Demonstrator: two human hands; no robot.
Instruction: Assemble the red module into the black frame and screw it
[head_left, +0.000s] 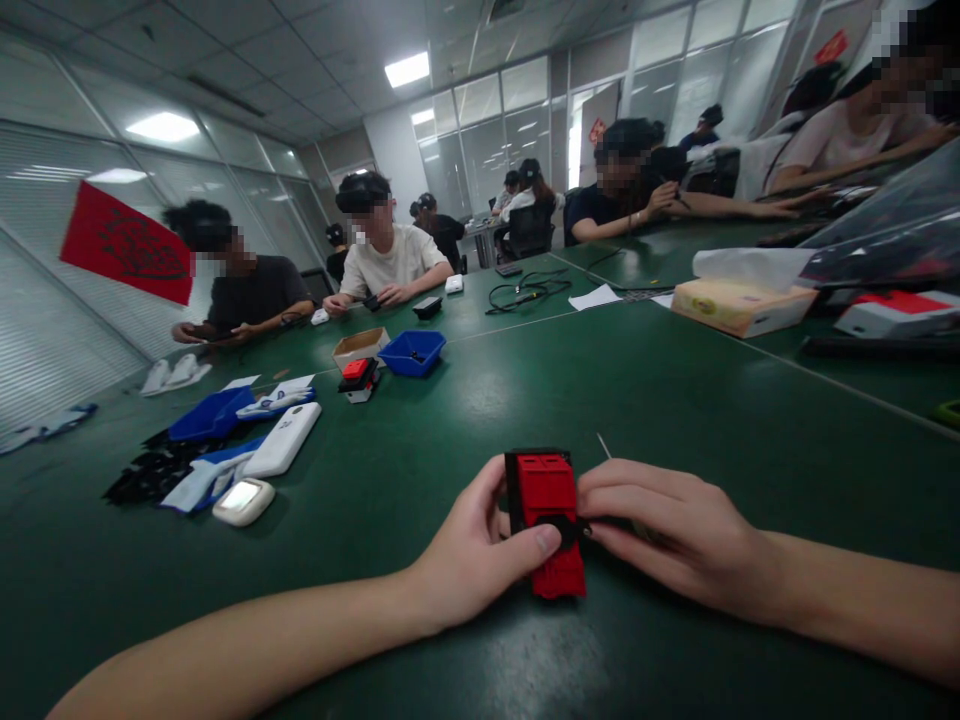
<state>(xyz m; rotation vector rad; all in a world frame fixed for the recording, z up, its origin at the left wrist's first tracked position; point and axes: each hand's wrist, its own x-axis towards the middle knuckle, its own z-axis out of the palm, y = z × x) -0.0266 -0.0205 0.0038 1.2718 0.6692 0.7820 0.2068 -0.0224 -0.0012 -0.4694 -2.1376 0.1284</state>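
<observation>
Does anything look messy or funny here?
I can't see anything spilled or broken. The messiest bit is the jumbled heap of small black pieces on the left of the green tabletop, beside a crumpled white-and-blue fabric glove. It looks odd because the pieces aren't stacked neatly.

Tabletop (637, 400), green: wide bare stretch ahead of left hand (472, 545) and right hand (675, 520), passable; second bare patch between the forearms. Gap between hands: filled by red-and-black block (547, 485). Thin rod (604, 446): projecting beyond right hand. Left side, crowded: white slab (285, 440), rounded device (244, 501), black pile (154, 475). Farther ahead, to the left: blue tray (406, 365) beside cardboard box (357, 351), obstructing. Far right: tissue box (739, 305), barring passage.
</observation>
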